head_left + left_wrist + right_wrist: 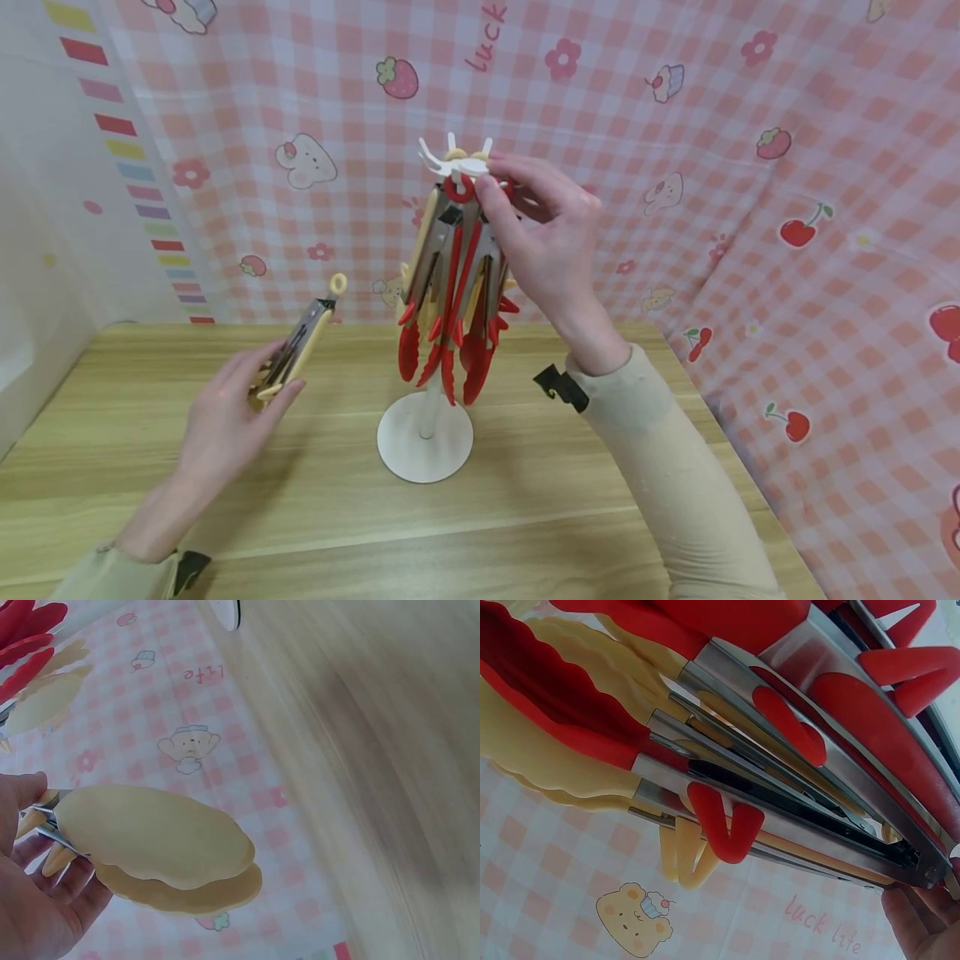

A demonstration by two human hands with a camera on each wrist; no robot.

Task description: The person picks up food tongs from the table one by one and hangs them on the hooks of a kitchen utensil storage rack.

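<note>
A pair of cream-yellow tongs [300, 337] tilts up out of my left hand [232, 408], which grips it near its tip end, ring upward. The left wrist view shows its scalloped cream tips [157, 840] nearly together. In the middle stands a white rack [427, 437] with a round base and hooks [468, 167] on top. Several red-tipped tongs [450, 325] hang from it, with cream tongs [562, 735] behind them. My right hand [551, 221] is at the hooks, thumb and fingers by the red hanging rings; whether it pinches one is hidden.
The rack stands on a wood-grain table [330, 525]. Behind and to the right hangs a pink checked cloth [360, 208] with printed strawberries, cherries and bears. The table's back edge meets this cloth. Black straps [562, 387] are on both sleeves.
</note>
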